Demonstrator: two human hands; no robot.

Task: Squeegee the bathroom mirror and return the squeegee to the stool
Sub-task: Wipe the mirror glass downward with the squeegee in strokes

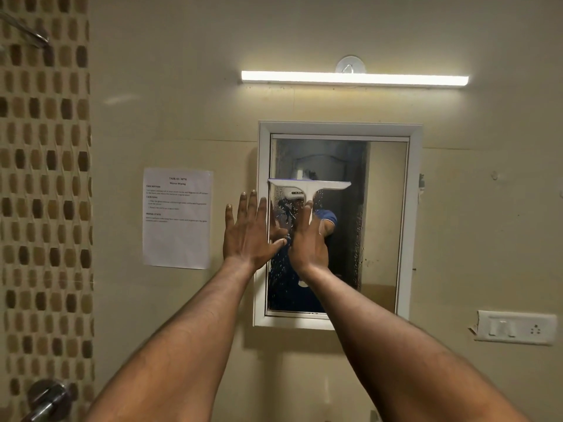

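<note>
A white-framed mirror (pixel 385 214) hangs on the beige wall, with water drops on its left and lower glass. My right hand (pixel 308 248) grips the handle of a white squeegee (pixel 309 184), whose blade lies flat across the upper left part of the glass. My left hand (pixel 247 229) is spread flat, fingers apart, against the mirror's left frame edge, with the thumb reaching onto the glass. The stool is out of view.
A printed task sheet (pixel 177 217) is taped to the wall left of the mirror. A lit tube light (pixel 355 78) runs above it. A switch plate (pixel 516 327) sits lower right. Mosaic tiles (pixel 45 178) and a metal tap (pixel 45 399) are at the left.
</note>
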